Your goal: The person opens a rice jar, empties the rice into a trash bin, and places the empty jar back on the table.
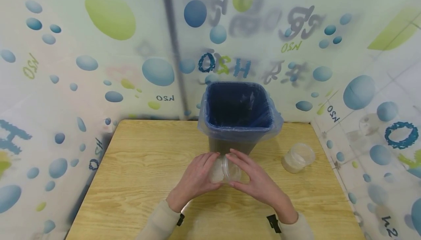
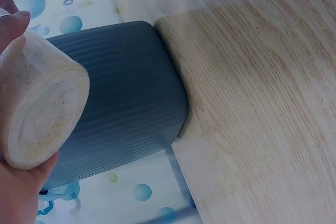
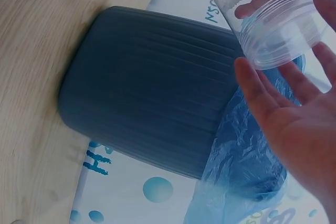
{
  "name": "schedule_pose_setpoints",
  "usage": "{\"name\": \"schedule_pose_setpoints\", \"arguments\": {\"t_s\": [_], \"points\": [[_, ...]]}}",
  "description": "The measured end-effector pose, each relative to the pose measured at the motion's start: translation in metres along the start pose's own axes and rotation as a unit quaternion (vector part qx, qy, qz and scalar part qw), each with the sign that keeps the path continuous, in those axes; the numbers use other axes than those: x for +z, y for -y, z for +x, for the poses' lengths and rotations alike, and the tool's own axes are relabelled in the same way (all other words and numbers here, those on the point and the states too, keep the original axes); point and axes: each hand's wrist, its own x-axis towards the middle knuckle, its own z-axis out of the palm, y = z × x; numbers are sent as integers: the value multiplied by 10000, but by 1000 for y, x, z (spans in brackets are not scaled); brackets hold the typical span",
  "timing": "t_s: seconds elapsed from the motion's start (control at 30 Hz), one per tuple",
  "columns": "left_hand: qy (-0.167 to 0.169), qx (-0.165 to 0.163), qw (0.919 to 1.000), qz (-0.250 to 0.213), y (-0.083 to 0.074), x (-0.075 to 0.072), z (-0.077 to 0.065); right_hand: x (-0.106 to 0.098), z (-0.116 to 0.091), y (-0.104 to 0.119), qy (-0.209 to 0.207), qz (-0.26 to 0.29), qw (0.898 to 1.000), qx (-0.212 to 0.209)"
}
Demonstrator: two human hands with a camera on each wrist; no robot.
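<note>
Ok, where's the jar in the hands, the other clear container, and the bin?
Held jar [image 2: 46, 109]: left wrist view, on its base.
Other clear container [image 1: 294, 161]: head view, on its side.
Bin [image 3: 147, 90]: right wrist view, on its dark side wall.

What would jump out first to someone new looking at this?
Probably the bin lined with a blue bag, standing at the back of the wooden table. Next, in front of it, a tilted clear jar between the left hand, on its base end, and the right hand, around its rim. To the right sits another clear container.
</note>
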Motion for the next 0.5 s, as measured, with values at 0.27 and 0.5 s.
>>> {"name": "schedule_pose_setpoints", "arguments": {"t_s": [0.27,0.5], "points": [[61,-62,10000,-16,0,0,0,-2,-1,2,121,196,9996,180],[-116,-12,9999,-38,0,-1,2,4,4,5,-428,627,9858,1498]]}}
